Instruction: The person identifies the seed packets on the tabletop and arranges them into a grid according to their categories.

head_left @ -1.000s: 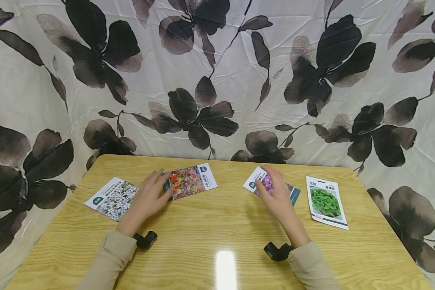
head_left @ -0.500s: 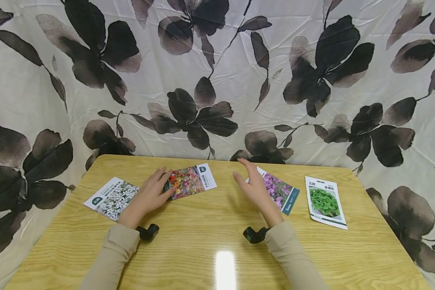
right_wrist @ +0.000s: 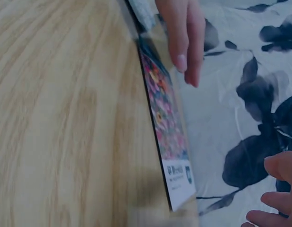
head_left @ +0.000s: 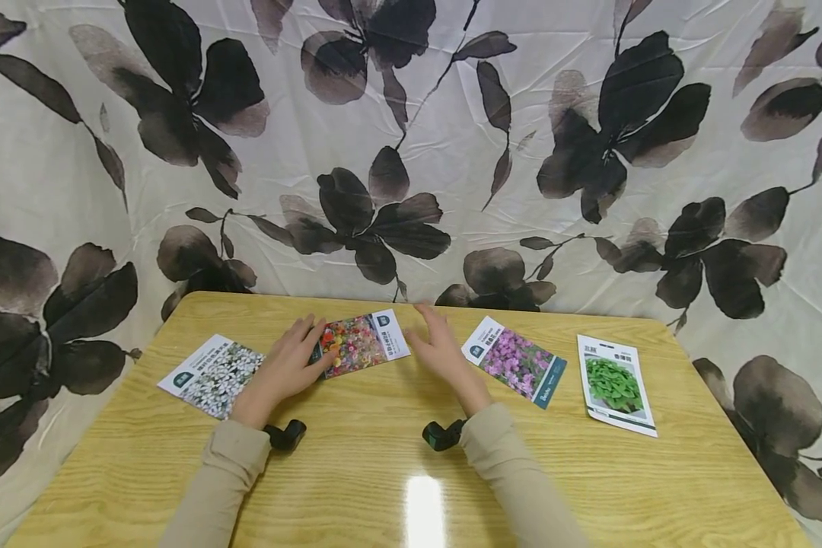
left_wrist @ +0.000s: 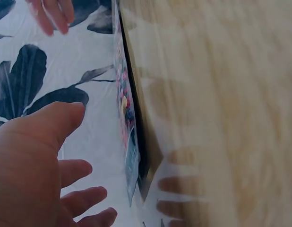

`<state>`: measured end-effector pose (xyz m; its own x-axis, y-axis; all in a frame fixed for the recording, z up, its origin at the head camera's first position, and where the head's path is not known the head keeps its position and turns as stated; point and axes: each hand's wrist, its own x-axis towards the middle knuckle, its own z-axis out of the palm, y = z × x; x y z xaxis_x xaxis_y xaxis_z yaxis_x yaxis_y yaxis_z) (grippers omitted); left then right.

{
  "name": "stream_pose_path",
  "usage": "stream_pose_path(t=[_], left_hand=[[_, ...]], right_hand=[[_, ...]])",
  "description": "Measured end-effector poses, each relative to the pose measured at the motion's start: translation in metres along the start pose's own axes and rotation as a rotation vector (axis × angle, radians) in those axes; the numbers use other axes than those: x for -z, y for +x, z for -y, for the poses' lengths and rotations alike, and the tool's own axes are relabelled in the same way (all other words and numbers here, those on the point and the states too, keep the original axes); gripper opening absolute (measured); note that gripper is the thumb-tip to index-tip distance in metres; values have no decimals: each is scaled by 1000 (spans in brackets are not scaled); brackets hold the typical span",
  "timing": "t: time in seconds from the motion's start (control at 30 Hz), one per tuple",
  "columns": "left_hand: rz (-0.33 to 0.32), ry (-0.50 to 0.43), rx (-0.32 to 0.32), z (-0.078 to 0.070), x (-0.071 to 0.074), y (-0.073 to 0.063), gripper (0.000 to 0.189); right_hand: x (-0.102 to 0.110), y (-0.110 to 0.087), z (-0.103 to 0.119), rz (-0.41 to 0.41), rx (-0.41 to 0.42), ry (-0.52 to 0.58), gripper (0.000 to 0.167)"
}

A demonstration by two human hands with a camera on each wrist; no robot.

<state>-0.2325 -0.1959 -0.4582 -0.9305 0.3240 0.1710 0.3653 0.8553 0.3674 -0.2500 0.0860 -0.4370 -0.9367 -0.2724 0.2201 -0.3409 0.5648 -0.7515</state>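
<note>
A seed packet with a picture of mixed bright flowers lies on the table between both hands. My left hand hovers over its dark left end with fingers spread and loosely bent. In the left wrist view, a gap shows between the left hand and the packet. Just off the packet's white right end, my right hand is held with thumb and fingers apart, nothing between them. The right wrist view has the packet lying flat, the right hand at the lower right corner.
A white-flower seed packet lies left, partly behind the left hand. To the right are a purple-flower packet and a green-leaf packet. A floral cloth hangs behind the wooden table.
My right hand has moved left, from over the purple-flower packet to beside the mixed-flower packet. The left hand has barely shifted. The packets lie where they were.
</note>
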Motion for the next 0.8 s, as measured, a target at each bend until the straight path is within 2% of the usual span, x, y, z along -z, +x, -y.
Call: stream_pose_path(t=[0.1, 0.23, 0.37, 0.53, 0.8], left_hand=[[12, -5, 10, 0, -1, -1, 70], [22, 5, 13, 2, -4, -1, 70], [25, 2, 6, 2, -6, 0, 69], [23, -16, 9, 2, -9, 0, 69], [43, -4, 16, 2, -14, 1, 67]], right_hand=[[-11, 2, 2, 89, 28, -28, 59], [-23, 2, 7, 227, 15, -50, 63], [-32, 2, 10, 304, -1, -70, 64], [-41, 0, 7, 363, -30, -116, 66], [-46, 1, 3, 348, -36, -109, 66]])
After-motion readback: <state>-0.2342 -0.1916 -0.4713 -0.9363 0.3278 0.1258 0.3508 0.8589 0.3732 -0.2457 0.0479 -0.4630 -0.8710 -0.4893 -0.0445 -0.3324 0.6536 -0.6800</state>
